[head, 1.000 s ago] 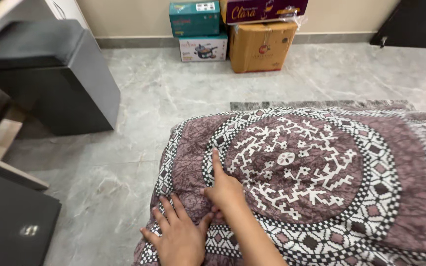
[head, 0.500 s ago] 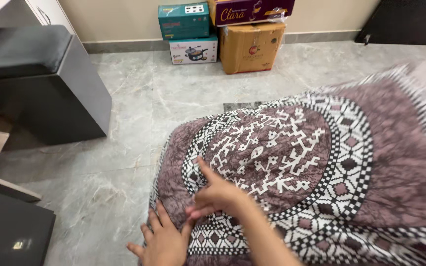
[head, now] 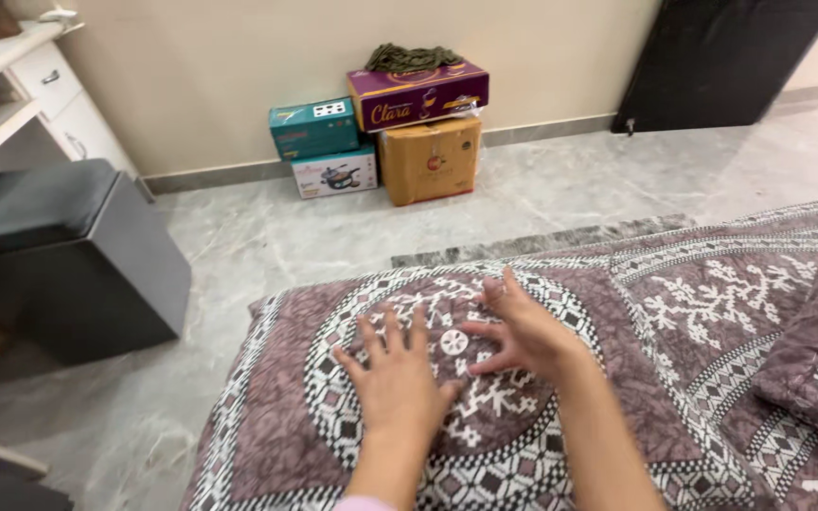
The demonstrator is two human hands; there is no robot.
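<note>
Both hands (head: 400,383) (head: 523,331) flat on patterned pillow (head: 286,416), lying crosswise

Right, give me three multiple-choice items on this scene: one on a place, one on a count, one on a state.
1. Where do both hands rest?
A. on the patterned cushion's round medallion
B. on the grey floor
C. on the dark stool

2. How many boxes stand stacked by the wall?
A. two
B. four
C. six

3. How are the hands?
A. clenched in fists
B. open, fingers spread
C. gripping a box

Answers: 1 A, left hand and right hand lie on the cushion. 2 B, four boxes show. 3 B, palms flat, empty.
</note>
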